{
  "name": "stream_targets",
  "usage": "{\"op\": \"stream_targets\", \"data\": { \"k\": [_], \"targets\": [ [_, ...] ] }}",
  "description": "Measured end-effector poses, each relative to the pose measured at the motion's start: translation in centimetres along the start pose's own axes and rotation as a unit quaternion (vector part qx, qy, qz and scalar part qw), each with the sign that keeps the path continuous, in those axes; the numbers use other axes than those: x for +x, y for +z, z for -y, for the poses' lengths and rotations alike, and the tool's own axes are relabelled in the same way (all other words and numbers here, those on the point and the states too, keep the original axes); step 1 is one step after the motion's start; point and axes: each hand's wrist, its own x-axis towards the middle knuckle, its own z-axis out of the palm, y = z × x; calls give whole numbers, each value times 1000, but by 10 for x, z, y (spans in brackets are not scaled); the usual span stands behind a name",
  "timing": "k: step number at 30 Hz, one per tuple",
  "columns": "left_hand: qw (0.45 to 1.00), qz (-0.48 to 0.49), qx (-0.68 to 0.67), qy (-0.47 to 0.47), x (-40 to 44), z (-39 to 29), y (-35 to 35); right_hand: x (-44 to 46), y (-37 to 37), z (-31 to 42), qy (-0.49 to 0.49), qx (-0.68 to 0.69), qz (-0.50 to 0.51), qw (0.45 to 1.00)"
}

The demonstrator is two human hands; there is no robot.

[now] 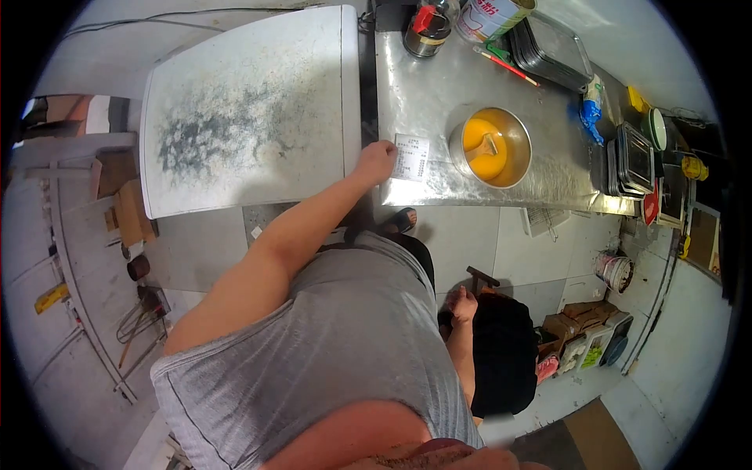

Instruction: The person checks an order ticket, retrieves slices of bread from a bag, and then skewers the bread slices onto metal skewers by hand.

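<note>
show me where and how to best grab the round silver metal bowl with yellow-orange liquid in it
Probably by opposite sides of the rim of the round silver metal bowl, two-handed, coming from left and right: it stands upright, open-topped, with yellow-orange liquid inside, so a level hold should limit spilling.

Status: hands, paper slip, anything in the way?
Left hand at paper slip's left edge, grip unclear. Right hand low, off metal table. Slip's print showing. Metal bowl beside slip, not covering it.
</note>
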Motion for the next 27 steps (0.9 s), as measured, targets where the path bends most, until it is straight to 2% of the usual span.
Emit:
{"op": "stream_targets", "data": {
  "k": [3, 6, 9, 18, 21, 24, 27],
  "targets": [
    [1000, 15, 10, 7, -4, -3, -1, -6, 3, 1, 20, 2, -32, 999],
    [999, 0, 17, 34, -5, 2, 4, -6, -1, -2, 39, 14, -14, 999],
    [998, 4, 23, 53, -8, 2, 2, 9, -15, -24, 31, -36, 14, 999],
    [999, 34, 13, 17, -9, -4, 1, 18, -23, -39, 34, -5, 20, 999],
    [997, -7, 31, 66, -7, 5, 8, 19, -25, -38, 14, -55, 22, 998],
    [999, 13, 29, 43, -7, 3, 7, 18, -27, -36, 6, -46, 33, 998],
    [998, 2, 33, 59, -7, 5, 9, 18, -27, -34, 1, 4, 50, 999]
  ]
}}
